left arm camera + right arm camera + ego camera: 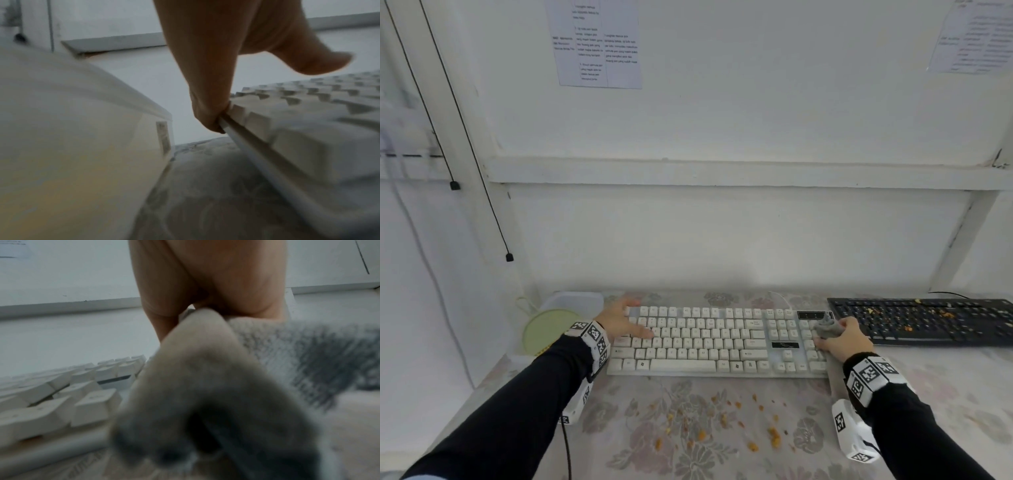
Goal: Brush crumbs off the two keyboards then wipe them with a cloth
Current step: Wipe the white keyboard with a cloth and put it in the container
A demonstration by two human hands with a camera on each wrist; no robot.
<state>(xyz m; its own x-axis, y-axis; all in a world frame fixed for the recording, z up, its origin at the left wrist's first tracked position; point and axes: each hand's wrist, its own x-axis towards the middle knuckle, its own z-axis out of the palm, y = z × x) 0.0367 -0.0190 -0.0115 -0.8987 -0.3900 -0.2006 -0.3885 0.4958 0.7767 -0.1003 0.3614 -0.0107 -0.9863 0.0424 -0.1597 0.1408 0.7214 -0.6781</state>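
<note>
**Cloth on the number pad, crumbs loose on the table**

Right, closest to me, orange crumbs (726,423) lie scattered over the flowered tablecloth (640,455), in front of the white keyboard (709,339). Both my forearms reach in wearing black sleeves, each with a marker-printed wristband.

On to the keyboard itself: my right hand (844,339) sits at its right end, over the number pad, fingers curled around a bunched grey cloth (827,328). From the right wrist view the cloth (236,386) fills most of the picture, blurred, with white keys off to its left. My left hand (619,323) is at the keyboard's left end, fingers spread apart; the thumb lies out across the keys while the other fingers reach toward the far left corner. In the left wrist view one finger (207,104) presses against the edge of the white keyboard (298,138) at that corner, and the thumb hangs above the keys without touching them.

Just left of that hand stands a translucent plastic container (571,303), a pale green round lid (548,330) leaning at it.

Further right, well apart from the cloth, the black keyboard (924,320) lies with orange crumbs on its keys.

Behind it all, a white wall with two printed sheets stuck up high.
</note>
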